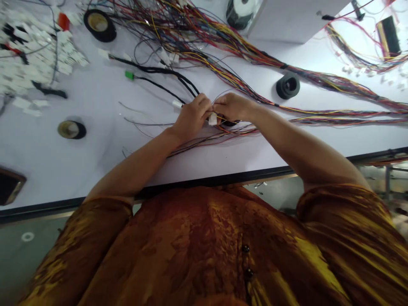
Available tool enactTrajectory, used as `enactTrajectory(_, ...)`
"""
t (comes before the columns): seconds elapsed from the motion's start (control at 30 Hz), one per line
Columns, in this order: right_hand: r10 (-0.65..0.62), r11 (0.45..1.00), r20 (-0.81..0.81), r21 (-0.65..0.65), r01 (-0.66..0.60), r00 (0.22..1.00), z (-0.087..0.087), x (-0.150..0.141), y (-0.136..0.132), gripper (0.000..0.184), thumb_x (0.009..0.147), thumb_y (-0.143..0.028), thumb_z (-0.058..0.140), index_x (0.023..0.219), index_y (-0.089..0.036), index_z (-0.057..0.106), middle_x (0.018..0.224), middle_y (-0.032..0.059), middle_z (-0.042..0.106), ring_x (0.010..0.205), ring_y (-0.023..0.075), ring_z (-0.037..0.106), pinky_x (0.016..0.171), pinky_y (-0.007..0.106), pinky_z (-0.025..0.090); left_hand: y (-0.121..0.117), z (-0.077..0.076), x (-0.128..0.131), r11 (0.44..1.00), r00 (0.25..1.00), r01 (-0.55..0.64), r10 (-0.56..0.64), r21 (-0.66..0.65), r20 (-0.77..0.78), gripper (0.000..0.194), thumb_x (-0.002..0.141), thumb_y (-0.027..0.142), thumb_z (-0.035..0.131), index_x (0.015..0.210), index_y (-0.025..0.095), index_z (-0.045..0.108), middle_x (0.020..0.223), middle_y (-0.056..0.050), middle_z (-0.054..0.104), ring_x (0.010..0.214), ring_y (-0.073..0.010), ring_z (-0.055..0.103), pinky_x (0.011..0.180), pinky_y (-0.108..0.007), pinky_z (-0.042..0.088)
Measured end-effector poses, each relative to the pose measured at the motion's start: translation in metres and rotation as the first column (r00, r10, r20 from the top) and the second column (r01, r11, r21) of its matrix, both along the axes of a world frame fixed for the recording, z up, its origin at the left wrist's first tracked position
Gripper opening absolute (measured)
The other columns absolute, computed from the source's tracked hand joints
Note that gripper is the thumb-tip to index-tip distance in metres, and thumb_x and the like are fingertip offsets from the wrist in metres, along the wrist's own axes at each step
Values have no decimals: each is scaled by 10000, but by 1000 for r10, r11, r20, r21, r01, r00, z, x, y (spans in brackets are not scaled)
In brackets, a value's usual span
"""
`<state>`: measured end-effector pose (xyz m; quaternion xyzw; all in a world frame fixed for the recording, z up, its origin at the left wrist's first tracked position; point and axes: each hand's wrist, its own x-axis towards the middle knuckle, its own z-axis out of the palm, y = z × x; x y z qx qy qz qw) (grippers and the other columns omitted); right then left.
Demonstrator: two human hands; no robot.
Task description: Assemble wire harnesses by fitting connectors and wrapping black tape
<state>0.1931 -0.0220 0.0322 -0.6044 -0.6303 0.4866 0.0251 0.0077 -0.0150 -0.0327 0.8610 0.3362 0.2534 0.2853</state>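
The head view is showing a person's two bare hands working above a white table (105,165), with a green connector (129,75) serving as the landmark. To its right and nearer the person, a white connector (212,119) is sitting between the fingertips of both hands. The left hand (193,114) is holding that white connector, its fingers closing narrow. The right hand (234,107), farther right of the green connector, is keeping its fingers bunched close against the white connector; whether they are gripping a wire, one cannot tell. Loose thin wires (236,131) are running beneath both hands, right of the green connector and nearer the person. Black sleeved cables (159,69) are stretching from just beyond the green connector towards the left hand. Left of the green connector, a pile of white connectors (60,51) is spreading out. A tape roll (110,32) is lying beyond it to the left, and a smaller roll (82,130) is lying nearer the person on that side. Well to its right, a black roll (283,88) is resting near a long wire bundle (251,55).
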Motion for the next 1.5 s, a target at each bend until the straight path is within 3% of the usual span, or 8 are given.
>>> enactTrajectory(0.53, -51, 986, -253, 143, 89, 966, -17, 14, -12, 69, 804, -215, 672, 754, -172, 691, 560, -45, 572, 543, 92, 435, 529, 249, 349, -27, 26, -16, 965, 988, 60, -22, -254, 150, 158, 831, 309, 672, 860, 197, 564, 877, -37, 609, 765, -163, 605, 666, -300, 488)
enactTrajectory(0.7, -173, 821, -294, 484, 303, 940, -20, 10, -32, 141, 893, -260, 593, 849, -157, 678, 766, 1, 637, 747, 115, 551, 696, 265, 456, -36, 46, -86, 743, 923, -10, 265, -669, 281, 212, 663, 196, 739, 775, 229, 563, 1018, -9, 659, 667, -104, 618, 522, -232, 451)
enactTrajectory(0.83, -219, 646, -274, 678, 350, 936, -31, 6, -59, 213, 957, -306, 504, 893, -190, 671, 878, 41, 644, 852, 152, 588, 827, 331, 487, -45, 51, -156, 611, 679, -103, 620, -785, 393, 270, 521, 46, 737, 637, 209, 554, 1043, 10, 721, 787, -115, 631, 567, -198, 459)
enactTrajectory(0.97, -115, 609, -145, 772, 185, 983, -56, 2, -71, 183, 919, -355, 571, 847, -220, 671, 880, 46, 642, 896, 200, 597, 892, 413, 473, -55, 52, -203, 493, 359, -36, 818, -869, 449, 294, 470, 60, 748, 672, 250, 651, 858, 23, 710, 685, -75, 564, 462, -113, 394)
enactTrajectory(1.13, -116, 585, -4, 808, 72, 993, -76, 0, -71, 174, 893, -385, 615, 855, -237, 699, 936, 49, 635, 952, 223, 581, 943, 458, 434, -66, 52, -213, 300, 337, 38, 894, -953, 295, 466, 466, 32, 788, 893, 201, 707, 876, -46, 661, 659, -82, 528, 412, -121, 398)
enactTrajectory(1.2, -115, 572, 17, 819, 52, 993, -80, 0, -70, 174, 873, -397, 646, 846, -235, 704, 942, 51, 630, 971, 233, 575, 943, 460, 426, -64, 49, -211, 352, 305, -3, 892, -936, 334, 292, 550, 60, 779, 793, 169, 660, 832, -34, 634, 645, -76, 523, 435, -138, 413)
enactTrajectory(1.33, -126, 554, 35, 832, 41, 991, -82, 1, -69, 176, 871, -366, 650, 774, -224, 690, 914, 51, 633, 958, 236, 584, 932, 456, 424, -51, 38, -206, 628, 412, -457, 777, -630, 476, 170, 692, 80, 705, 830, 164, 654, 807, 6, 627, 623, -79, 594, 556, -215, 484)
enactTrajectory(1.5, -234, 530, 43, 843, 90, 971, -58, -12, -83, 195, 934, -334, 545, 857, -218, 681, 939, 78, 663, 979, 248, 599, 950, 461, 427, -34, 24, -209, 704, 636, -598, 707, -382, 308, 173, 887, 291, 626, 1045, 221, 626, 942, 45, 701, 686, -103, 646, 680, -325, 536)
